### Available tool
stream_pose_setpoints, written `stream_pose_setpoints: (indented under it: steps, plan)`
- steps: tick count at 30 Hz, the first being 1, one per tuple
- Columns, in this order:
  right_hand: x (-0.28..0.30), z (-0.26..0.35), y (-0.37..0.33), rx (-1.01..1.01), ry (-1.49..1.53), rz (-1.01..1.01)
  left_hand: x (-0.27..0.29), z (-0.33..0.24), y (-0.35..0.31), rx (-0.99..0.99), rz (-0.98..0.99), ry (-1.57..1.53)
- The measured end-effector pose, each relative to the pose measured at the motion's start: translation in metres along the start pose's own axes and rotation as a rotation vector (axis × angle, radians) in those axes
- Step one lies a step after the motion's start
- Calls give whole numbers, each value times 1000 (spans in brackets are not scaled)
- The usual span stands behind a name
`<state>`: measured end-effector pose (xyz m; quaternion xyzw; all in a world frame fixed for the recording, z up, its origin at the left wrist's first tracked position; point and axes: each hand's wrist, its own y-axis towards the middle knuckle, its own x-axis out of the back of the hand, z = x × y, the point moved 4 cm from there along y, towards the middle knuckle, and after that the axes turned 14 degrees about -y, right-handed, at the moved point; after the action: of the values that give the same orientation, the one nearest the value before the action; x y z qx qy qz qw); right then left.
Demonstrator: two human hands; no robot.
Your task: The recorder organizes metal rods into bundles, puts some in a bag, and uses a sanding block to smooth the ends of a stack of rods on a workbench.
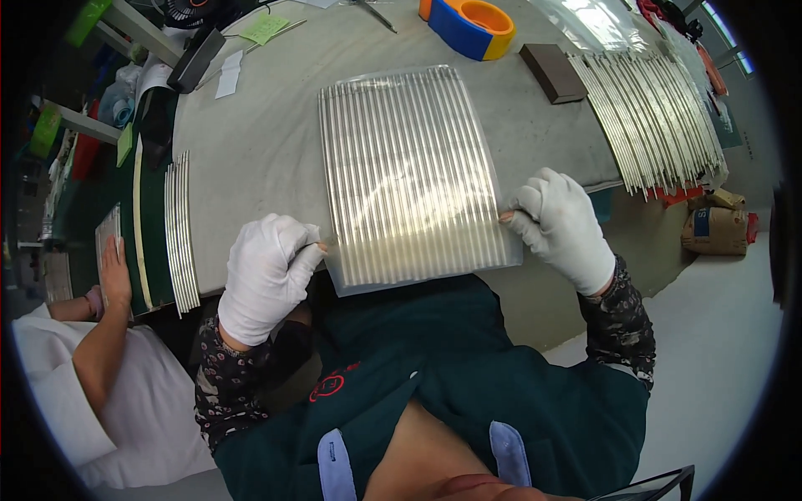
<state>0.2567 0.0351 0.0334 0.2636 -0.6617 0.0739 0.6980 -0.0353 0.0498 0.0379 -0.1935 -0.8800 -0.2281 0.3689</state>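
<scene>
A clear plastic bag (426, 274) lies in front of me, its near edge reaching over the table's front edge. Inside it, a row of slim silvery metal rods (409, 167) lies side by side. My left hand (269, 271), in a white glove with bare fingertips, is closed in a pinch on the bag's left edge near the lower corner. At the opposite edge my right hand (561, 227), gloved the same way, pinches the plastic between thumb and forefinger.
More metal rods (647, 121) lie at the right, beside a dark brown block (552, 73). A blue and orange tape dispenser (470, 27) stands at the back. Several rods (180, 234) lie along the table's left edge. At far left, a co-worker's hand (115, 271) rests on a bundle.
</scene>
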Motion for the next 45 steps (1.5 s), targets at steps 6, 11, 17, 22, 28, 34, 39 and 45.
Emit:
stream_pose_setpoints:
  steps: [6,11,17,22,28,34,39,45]
  plan:
    - [-17,-1,-2,-39,26,-13,-8,21,-4,252,44,-168]
    - [-21,1,-7,-15,-63,-108,-7,17,-3,285,52,-187]
    - [-18,4,-5,7,-169,-216,-1,13,-4,288,62,-204]
    - [-30,6,-7,-5,-212,-218,-12,17,-4,283,56,-76]
    - [-32,4,-13,-57,-237,-228,-14,9,-5,247,9,56]
    - [-12,-24,-20,-372,-280,-407,-14,-2,-5,165,-52,240]
    - [-14,-29,-70,-747,420,-303,2,18,-19,379,-105,280]
    - [-46,28,-105,-744,1349,369,8,-17,-88,-59,-540,-142]
